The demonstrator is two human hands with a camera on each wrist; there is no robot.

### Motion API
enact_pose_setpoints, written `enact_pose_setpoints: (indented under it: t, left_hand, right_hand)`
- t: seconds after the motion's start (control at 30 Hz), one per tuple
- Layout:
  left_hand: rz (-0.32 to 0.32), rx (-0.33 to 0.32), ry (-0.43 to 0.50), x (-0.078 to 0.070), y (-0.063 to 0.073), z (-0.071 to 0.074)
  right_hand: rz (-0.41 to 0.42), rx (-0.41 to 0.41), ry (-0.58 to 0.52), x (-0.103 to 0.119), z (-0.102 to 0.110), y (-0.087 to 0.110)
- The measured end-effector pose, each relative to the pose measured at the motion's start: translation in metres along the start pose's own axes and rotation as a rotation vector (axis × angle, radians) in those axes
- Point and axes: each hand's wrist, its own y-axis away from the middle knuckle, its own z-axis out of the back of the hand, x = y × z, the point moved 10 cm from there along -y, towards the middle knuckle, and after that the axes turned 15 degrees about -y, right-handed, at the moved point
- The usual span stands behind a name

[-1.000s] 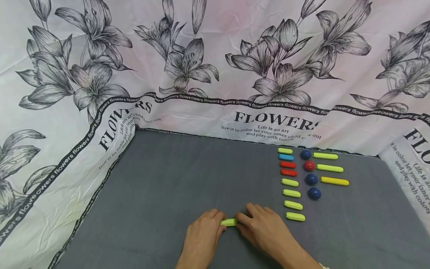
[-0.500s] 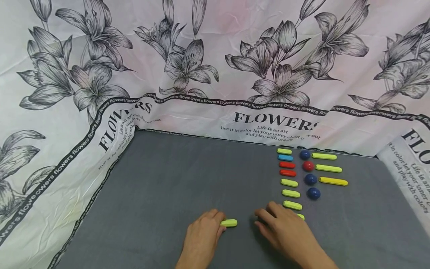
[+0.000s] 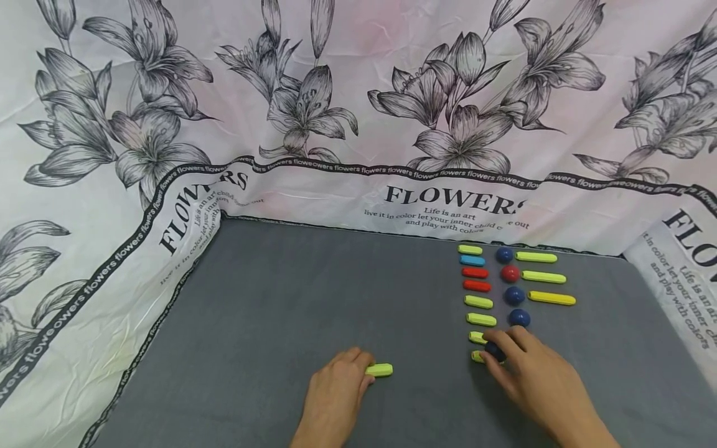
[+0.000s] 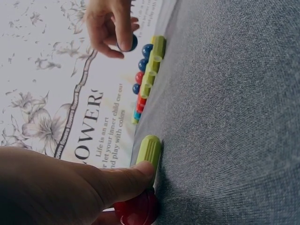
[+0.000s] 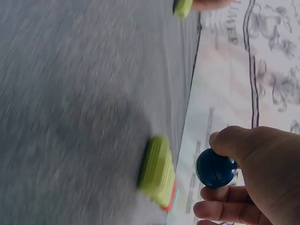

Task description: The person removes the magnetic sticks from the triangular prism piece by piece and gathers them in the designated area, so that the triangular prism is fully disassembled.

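Note:
My left hand (image 3: 338, 391) pinches a short yellow-green magnetic stick (image 3: 382, 370) close over the grey cloth. A red ball (image 4: 138, 210) sits at the near end of that stick in the left wrist view, partly behind my thumb; the head view hides it. To the right, my right hand (image 3: 540, 373) holds a dark blue ball (image 5: 215, 168) between thumb and fingers. In the head view this ball overlaps the two nearest yellow-green sticks (image 3: 477, 337) of a column. The right hand's fingers partly cover those two.
Short yellow-green, blue and red sticks (image 3: 476, 286) lie in a column on the right. Beside them are a red ball (image 3: 510, 273), three blue balls (image 3: 515, 295) and three longer sticks (image 3: 551, 298). A flower-printed cloth (image 3: 313, 199) rises behind the grey surface (image 3: 291, 298).
My right hand has moved away from the right end of the left hand's stick, over to the column, and a blue ball now shows in its fingers. The left hand stays nearly still.

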Motion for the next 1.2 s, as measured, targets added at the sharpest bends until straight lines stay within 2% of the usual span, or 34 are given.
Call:
enact_pose_setpoints:
  t: [0.13, 0.27, 0.53, 0.83, 0.97, 1.2]
  left_hand:
    - [0.003, -0.004, 0.002, 0.001, 0.000, 0.001]
    - [0.002, 0.029, 0.019, 0.001, 0.000, -0.001]
    - [0.002, 0.046, 0.032, 0.001, 0.000, -0.003]
    - [-0.004, 0.046, 0.028, 0.001, 0.000, -0.003]
    - [-0.006, 0.031, 0.027, 0.001, 0.001, -0.003]
    - [0.002, 0.050, 0.045, 0.002, 0.001, -0.003]
  right_hand:
    - [-0.128, 0.042, 0.000, -0.022, 0.003, 0.005]
    - [-0.254, 0.097, -0.021, -0.044, 0.002, 0.013]
    - [-0.393, 0.190, -0.029, -0.075, -0.005, 0.022]
    - [-0.342, 0.179, 0.002, -0.086, -0.007, 0.022]
    - [-0.352, 0.198, 0.009, -0.089, -0.009, 0.022]
    - [-0.385, 0.227, 0.034, -0.094, -0.013, 0.019]
